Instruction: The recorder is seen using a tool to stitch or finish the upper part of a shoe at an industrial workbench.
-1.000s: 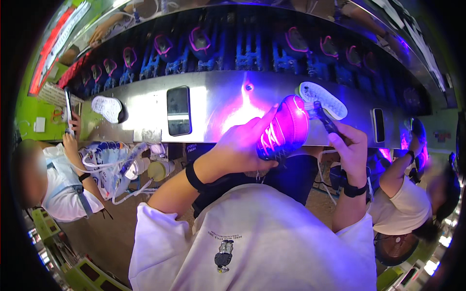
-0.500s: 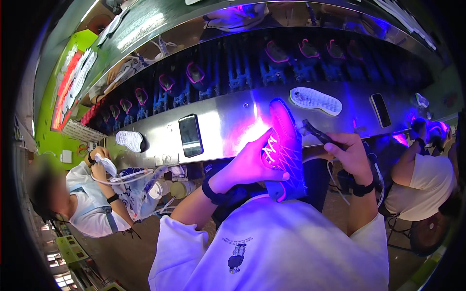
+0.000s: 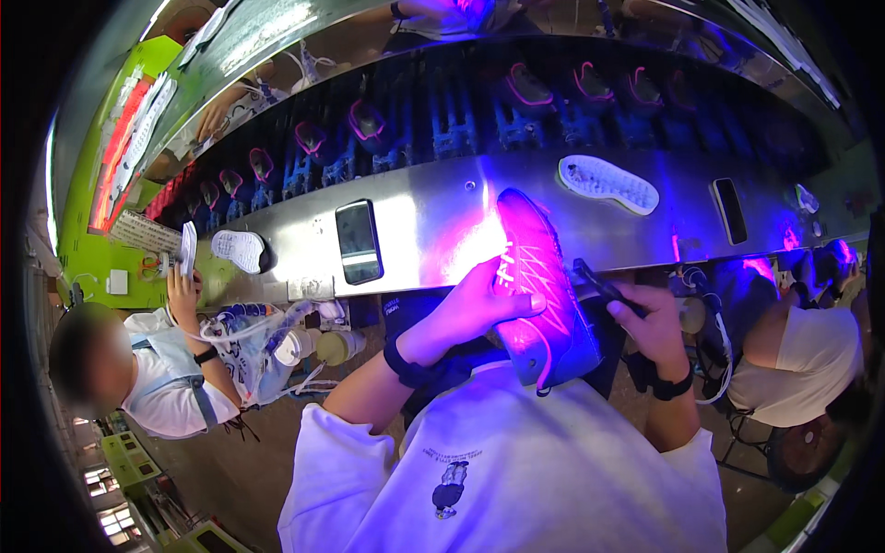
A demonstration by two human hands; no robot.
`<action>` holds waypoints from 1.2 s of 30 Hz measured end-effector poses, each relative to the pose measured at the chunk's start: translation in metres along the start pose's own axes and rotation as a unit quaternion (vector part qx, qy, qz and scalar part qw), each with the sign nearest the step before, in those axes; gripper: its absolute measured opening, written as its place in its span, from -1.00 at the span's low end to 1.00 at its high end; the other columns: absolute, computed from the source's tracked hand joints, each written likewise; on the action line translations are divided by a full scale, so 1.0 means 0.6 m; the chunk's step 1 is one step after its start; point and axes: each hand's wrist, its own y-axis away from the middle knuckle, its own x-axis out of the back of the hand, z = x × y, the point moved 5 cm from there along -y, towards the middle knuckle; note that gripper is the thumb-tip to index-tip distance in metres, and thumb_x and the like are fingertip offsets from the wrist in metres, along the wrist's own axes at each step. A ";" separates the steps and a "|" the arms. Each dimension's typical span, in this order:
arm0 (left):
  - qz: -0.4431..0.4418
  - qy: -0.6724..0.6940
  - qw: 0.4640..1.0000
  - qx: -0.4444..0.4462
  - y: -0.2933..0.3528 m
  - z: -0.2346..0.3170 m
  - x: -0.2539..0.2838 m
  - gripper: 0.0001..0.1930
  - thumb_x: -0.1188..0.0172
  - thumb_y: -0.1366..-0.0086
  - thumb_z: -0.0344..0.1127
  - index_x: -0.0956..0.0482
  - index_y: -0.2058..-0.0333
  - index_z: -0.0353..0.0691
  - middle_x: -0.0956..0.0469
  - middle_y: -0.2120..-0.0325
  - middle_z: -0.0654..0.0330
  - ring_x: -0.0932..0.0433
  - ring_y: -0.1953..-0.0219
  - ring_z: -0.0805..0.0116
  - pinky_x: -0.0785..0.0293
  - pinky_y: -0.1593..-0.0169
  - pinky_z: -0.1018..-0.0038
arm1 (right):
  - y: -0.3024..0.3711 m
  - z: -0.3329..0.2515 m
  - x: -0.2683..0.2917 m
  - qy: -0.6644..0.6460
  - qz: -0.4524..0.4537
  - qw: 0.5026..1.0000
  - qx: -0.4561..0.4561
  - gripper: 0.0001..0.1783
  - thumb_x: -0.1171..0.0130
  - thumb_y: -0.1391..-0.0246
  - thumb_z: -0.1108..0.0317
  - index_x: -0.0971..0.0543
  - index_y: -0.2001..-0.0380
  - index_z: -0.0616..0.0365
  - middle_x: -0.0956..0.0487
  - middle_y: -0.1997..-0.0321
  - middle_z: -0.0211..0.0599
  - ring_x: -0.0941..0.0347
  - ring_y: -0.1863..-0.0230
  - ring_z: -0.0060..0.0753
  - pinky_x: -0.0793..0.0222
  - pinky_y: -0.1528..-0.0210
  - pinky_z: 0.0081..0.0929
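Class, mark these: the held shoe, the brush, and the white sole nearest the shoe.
Shoe (image 3: 548, 281), head view: its upper.
Brush (image 3: 598, 282), head view: its dark handle.
White sole (image 3: 610, 185), head view: middle of its upward face.

Violet and magenta light floods a shoe (image 3: 551, 288) over the near edge of a steel bench (image 3: 419, 221), its metal washed out by white glare. Beyond the far edge, blue racks (image 3: 452, 129) sink into shadow; fisheye distortion curves everything toward a black rim.
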 end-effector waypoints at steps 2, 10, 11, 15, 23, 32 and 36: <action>-0.003 -0.015 1.000 0.003 0.000 -0.005 0.006 -0.32 -0.45 -0.17 -0.25 -0.34 -0.17 -0.44 -0.58 0.01 0.07 -0.60 -0.01 0.32 -0.53 -0.12 0.36 | -0.019 -0.021 0.005 0.027 0.019 0.999 -0.001 -0.71 -0.32 -0.09 0.43 -0.67 0.10 0.30 -0.71 0.28 -0.23 -0.60 0.23 -0.52 -0.45 0.10 -0.53; 0.022 0.012 0.999 -0.042 -0.007 -0.009 0.054 -0.34 -0.40 -0.19 -0.32 -0.32 -0.19 -0.42 -0.56 -0.01 0.07 -0.58 -0.04 0.32 -0.52 -0.14 0.36 | -0.046 -0.042 -0.027 -0.095 -0.095 0.989 -0.057 -0.74 -0.27 -0.18 0.37 -0.69 0.10 0.25 -0.68 0.34 -0.38 -0.50 0.36 -0.64 -0.38 0.24 -0.61; 0.025 0.013 0.998 -0.058 -0.008 -0.004 0.062 -0.34 -0.39 -0.20 -0.39 -0.30 -0.21 -0.40 -0.54 -0.02 0.08 -0.57 -0.05 0.31 -0.53 -0.15 0.36 | -0.035 -0.033 -0.027 -0.117 -0.118 0.983 -0.083 -0.71 -0.30 -0.17 0.32 -0.69 0.11 0.27 -0.65 0.40 -0.43 -0.43 0.43 -0.70 -0.33 0.32 -0.64; 0.034 -0.001 0.995 -0.091 -0.011 0.014 0.079 -0.33 -0.37 -0.19 -0.43 -0.27 -0.23 -0.42 -0.53 -0.04 0.07 -0.57 -0.06 0.30 -0.52 -0.16 0.34 | -0.002 -0.001 -0.002 -0.100 -0.113 0.982 -0.110 -0.70 -0.38 -0.10 0.30 -0.71 0.16 0.28 -0.58 0.50 -0.51 -0.38 0.48 -0.73 -0.28 0.42 -0.63; 0.052 0.024 0.997 -0.046 -0.022 0.022 0.051 -0.34 -0.38 -0.19 -0.42 -0.29 -0.21 -0.42 -0.55 0.00 0.10 -0.58 -0.04 0.29 -0.54 -0.15 0.34 | 0.009 -0.003 0.037 -0.056 -0.106 0.989 -0.092 -0.74 -0.39 -0.05 0.39 -0.70 0.20 0.32 -0.56 0.52 -0.48 -0.40 0.49 -0.71 -0.28 0.44 -0.61; 0.101 0.147 0.984 -0.004 -0.009 0.009 0.020 -0.48 -0.29 -0.30 -0.32 -0.35 -0.17 -0.32 -0.56 0.02 0.13 -0.59 -0.01 0.32 -0.53 -0.10 0.35 | 0.047 -0.036 0.055 0.034 -0.038 0.998 -0.022 -0.70 -0.38 0.02 0.47 -0.67 0.17 0.32 -0.58 0.48 -0.32 -0.46 0.43 -0.52 -0.30 0.36 -0.54; 0.069 0.217 0.970 0.087 0.008 -0.017 0.015 -0.52 -0.17 -0.40 -0.12 -0.39 -0.15 -0.30 -0.59 0.03 0.08 -0.61 -0.02 0.30 -0.52 -0.12 0.39 | 0.031 -0.086 0.060 0.107 0.005 0.994 0.034 -0.71 -0.36 0.04 0.50 -0.67 0.18 0.32 -0.53 0.51 -0.29 -0.41 0.48 -0.48 -0.29 0.37 -0.52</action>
